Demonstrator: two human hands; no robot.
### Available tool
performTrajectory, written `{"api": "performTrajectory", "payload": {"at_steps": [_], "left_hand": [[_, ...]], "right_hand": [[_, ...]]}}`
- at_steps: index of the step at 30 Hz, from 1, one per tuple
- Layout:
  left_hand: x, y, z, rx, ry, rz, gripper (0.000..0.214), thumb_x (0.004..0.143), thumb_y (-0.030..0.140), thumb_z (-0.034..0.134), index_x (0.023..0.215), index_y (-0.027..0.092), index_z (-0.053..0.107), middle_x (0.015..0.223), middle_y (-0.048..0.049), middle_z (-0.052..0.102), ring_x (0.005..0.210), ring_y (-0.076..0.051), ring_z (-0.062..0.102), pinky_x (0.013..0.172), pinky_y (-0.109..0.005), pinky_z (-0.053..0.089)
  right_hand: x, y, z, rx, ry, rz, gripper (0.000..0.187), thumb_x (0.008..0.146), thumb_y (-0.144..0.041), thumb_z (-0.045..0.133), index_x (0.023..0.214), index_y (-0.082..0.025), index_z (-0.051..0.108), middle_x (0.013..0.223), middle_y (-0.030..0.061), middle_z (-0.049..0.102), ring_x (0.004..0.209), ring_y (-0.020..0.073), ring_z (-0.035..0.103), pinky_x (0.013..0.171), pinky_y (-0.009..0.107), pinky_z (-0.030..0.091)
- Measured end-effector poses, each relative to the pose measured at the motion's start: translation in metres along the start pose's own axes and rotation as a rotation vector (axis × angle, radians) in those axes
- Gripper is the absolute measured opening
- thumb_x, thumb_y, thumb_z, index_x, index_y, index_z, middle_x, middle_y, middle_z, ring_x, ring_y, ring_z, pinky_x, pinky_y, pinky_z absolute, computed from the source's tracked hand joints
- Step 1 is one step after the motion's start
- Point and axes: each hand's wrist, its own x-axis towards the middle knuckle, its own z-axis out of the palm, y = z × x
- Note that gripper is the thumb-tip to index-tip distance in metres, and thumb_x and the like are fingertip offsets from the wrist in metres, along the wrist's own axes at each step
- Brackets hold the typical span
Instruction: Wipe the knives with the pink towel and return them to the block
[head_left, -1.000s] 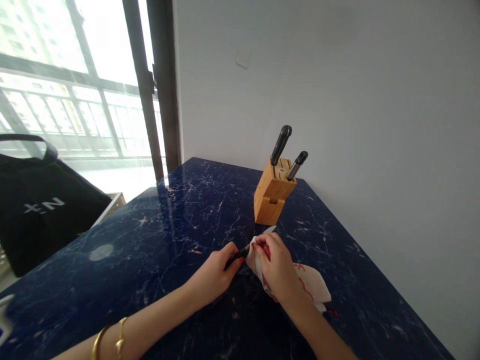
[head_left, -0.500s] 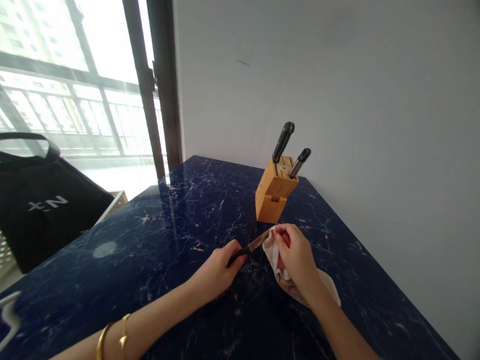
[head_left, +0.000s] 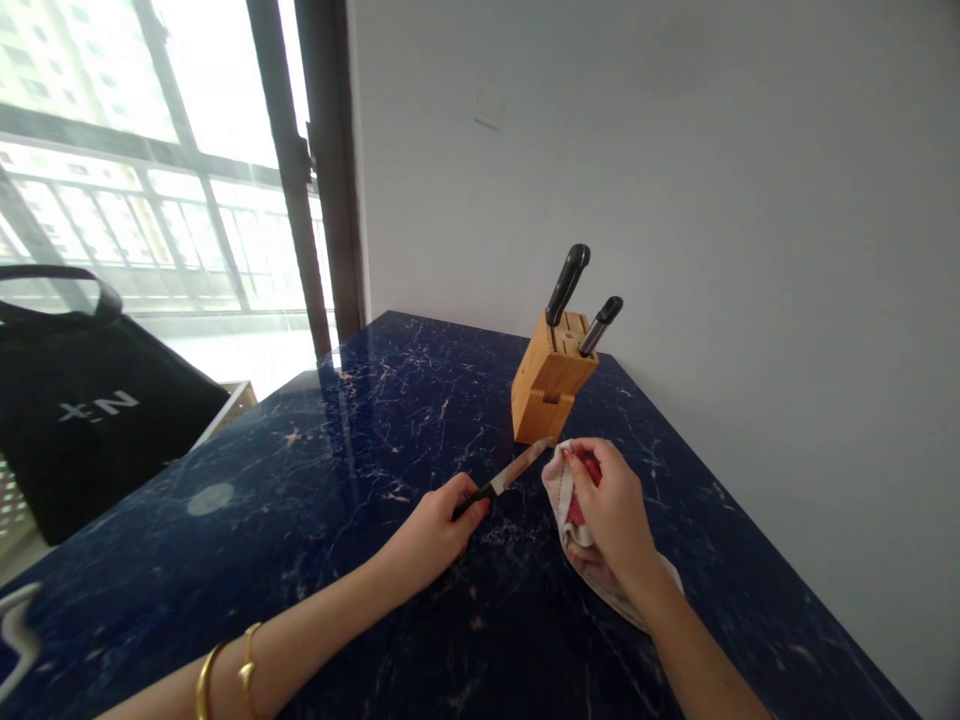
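Note:
My left hand (head_left: 439, 525) is closed round the black handle of a small knife (head_left: 517, 467), whose blade points up and to the right. Bunched in my right hand (head_left: 611, 500) is a white and red cloth (head_left: 559, 487), its loose end hanging below toward the table. A small gap separates the cloth from the blade's tip. Just behind the blade, a wooden knife block (head_left: 551, 385) stands on the table. A black-handled knife (head_left: 568, 283) and a tool with a black and metal handle (head_left: 601, 326) stick out of its top.
The dark blue marbled table (head_left: 360, 430) meets a pale wall (head_left: 675, 200) on the right. A black bag (head_left: 97, 420) sits beyond the left edge, near a large window. Part of a white curved object (head_left: 21, 635) shows at the lower left.
The cloth has come off the blade's tip as my right hand moved a little to the right. My left hand keeps the knife almost in the same place.

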Motion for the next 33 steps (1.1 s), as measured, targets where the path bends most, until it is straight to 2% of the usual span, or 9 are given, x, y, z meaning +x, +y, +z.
{"api": "performTrajectory", "payload": {"at_steps": [7,12,20,27,33], "left_hand": [[-0.005,0.007,0.003,0.063,0.002,0.084,0.017,0.082,0.033,0.040,0.077,0.019,0.046,0.056,0.0056,0.046,0.050,-0.009,0.040,0.047,-0.020,0.028],[-0.005,0.006,0.003,0.095,0.023,0.072,0.016,0.083,0.032,0.039,0.076,0.019,0.046,0.056,0.0058,0.045,0.050,-0.009,0.040,0.047,-0.020,0.027],[-0.004,0.007,0.003,0.090,0.026,0.083,0.014,0.082,0.029,0.039,0.076,0.019,0.046,0.061,0.0043,0.050,0.056,-0.011,0.044,0.052,-0.021,0.031],[-0.003,0.005,0.004,0.092,0.042,0.084,0.013,0.082,0.029,0.040,0.075,0.019,0.046,0.061,0.0037,0.052,0.057,-0.012,0.047,0.055,-0.022,0.033],[-0.004,0.006,0.003,0.067,0.031,0.080,0.014,0.082,0.030,0.040,0.074,0.019,0.045,0.060,0.0042,0.052,0.056,-0.011,0.047,0.054,-0.021,0.033]], "right_hand": [[-0.004,-0.007,0.007,-0.025,-0.027,-0.064,0.012,0.082,-0.023,0.041,0.080,-0.021,0.053,0.082,0.0033,0.054,0.079,0.0171,0.052,0.073,0.031,0.041],[-0.009,-0.008,0.014,-0.024,-0.149,-0.096,0.014,0.081,-0.018,0.040,0.079,-0.022,0.053,0.082,0.0026,0.054,0.078,0.0169,0.053,0.072,0.031,0.043],[-0.025,-0.024,0.025,-0.010,-0.322,-0.206,0.017,0.080,-0.010,0.040,0.083,-0.019,0.054,0.085,0.0037,0.054,0.081,0.0158,0.052,0.075,0.029,0.042],[-0.031,-0.027,0.032,0.007,-0.317,-0.258,0.018,0.080,-0.011,0.041,0.083,-0.019,0.056,0.083,0.0038,0.055,0.081,0.0167,0.052,0.074,0.031,0.042],[-0.031,-0.026,0.031,0.045,-0.304,-0.242,0.018,0.080,-0.010,0.041,0.082,-0.019,0.056,0.082,0.0035,0.055,0.079,0.0158,0.053,0.072,0.029,0.043]]}}
